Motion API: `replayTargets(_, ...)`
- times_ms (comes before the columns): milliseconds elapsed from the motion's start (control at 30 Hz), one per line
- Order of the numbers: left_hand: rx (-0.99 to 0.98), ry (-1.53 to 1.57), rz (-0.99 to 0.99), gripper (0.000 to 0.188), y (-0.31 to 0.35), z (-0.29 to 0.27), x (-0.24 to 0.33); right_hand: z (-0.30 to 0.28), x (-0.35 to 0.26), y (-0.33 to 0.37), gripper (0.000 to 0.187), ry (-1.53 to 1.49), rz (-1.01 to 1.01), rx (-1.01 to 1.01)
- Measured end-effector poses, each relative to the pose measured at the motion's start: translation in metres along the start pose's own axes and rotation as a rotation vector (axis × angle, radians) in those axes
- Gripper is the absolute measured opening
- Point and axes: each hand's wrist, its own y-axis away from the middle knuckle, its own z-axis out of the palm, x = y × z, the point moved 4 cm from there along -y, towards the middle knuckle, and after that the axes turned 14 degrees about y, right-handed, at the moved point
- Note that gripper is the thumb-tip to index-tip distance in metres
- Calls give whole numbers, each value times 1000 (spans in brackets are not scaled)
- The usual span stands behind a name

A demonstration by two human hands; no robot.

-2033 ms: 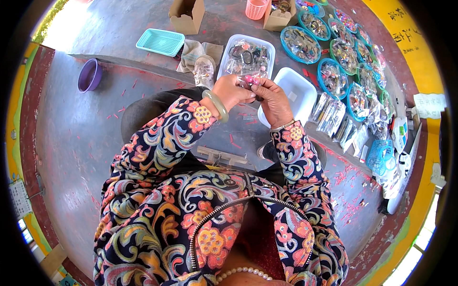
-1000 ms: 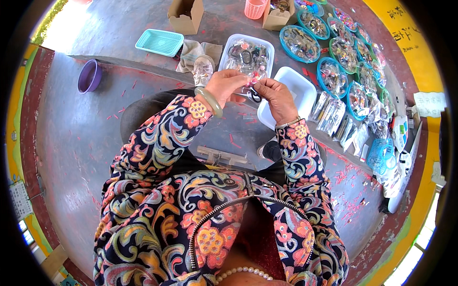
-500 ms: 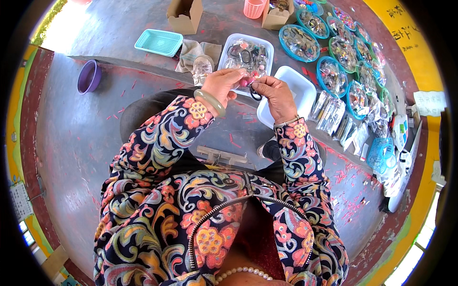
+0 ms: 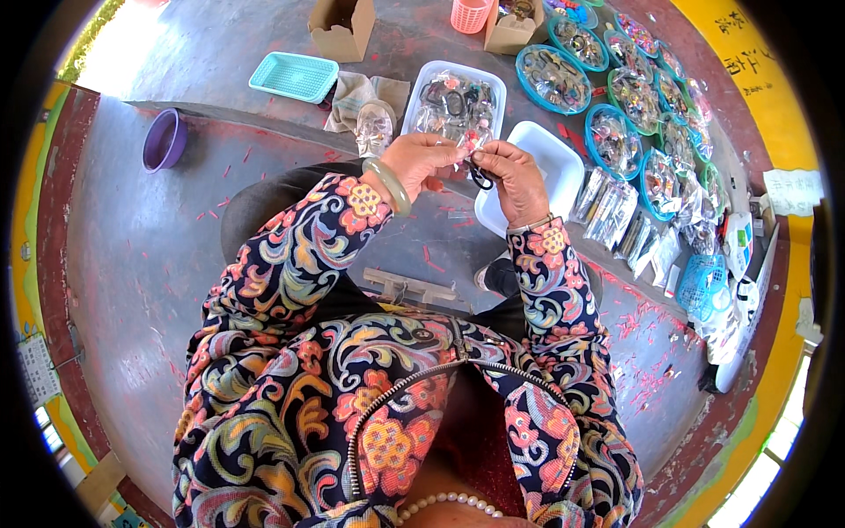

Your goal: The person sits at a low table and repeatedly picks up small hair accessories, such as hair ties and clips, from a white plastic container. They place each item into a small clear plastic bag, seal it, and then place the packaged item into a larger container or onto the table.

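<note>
My left hand (image 4: 421, 163) and right hand (image 4: 515, 176) are raised close together in front of me, fingertips nearly meeting. Between them I pinch a small dark ring (image 4: 481, 179); the right thumb and forefinger are closed on it, and the left fingers are curled shut on something small and pinkish that I cannot make out. The ring sits just on the right hand's side of the gap, so the right hand is the nearer one; it is too small for me to tell how it is turned. A pale green bangle (image 4: 387, 185) circles my left wrist.

Directly beyond the hands lies a clear rectangular tray (image 4: 489, 88) full of small bagged pieces, its long axis running away from me. Just to the right of the hands sits a white rectangular tray (image 4: 563, 158), bare inside as far as I can see. Left of the clear tray are a clear glass jar (image 4: 376, 128) on a crumpled grey cloth (image 4: 352, 92) and a turquoise basket (image 4: 293, 77).

Further right, a curved row of round blue-rimmed trays (image 4: 554, 79) holds glittering items, with clear flat packets (image 4: 612, 211) fanned beside them. Two brown cardboard boxes (image 4: 341, 26) and a pink basket (image 4: 471, 13) stand at the far edge, a purple bowl (image 4: 164, 139) sits far left, and a white paper sign (image 4: 792, 191) hangs on the yellow border at right.
</note>
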Motion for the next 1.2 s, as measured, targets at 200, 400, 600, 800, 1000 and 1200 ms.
replayTargets(200, -3, -17, 12, 18, -2, -4, 0, 1, 0, 0, 9, 68, 45, -74)
replayTargets(400, 19, -131, 37, 18, -2, -5, 1, 1, -3, 0, 13, 159, 4, -92)
replayTargets(600, -12, -179, 57, 19, 0, 1, 2, -2, -2, -1, 11, 113, 26, -38)
replayTargets(800, -48, 5, -27, 18, -5, -1, -6, 0, -2, 1, 8, 78, -49, 37)
replayTargets(1000, -27, 48, -27, 16, -5, -3, -7, 1, 0, -1, 9, 78, -46, 19)
replayTargets(1200, 0, -73, 60, 12, -4, -4, -1, 4, -5, -2, 12, 102, -20, -60)
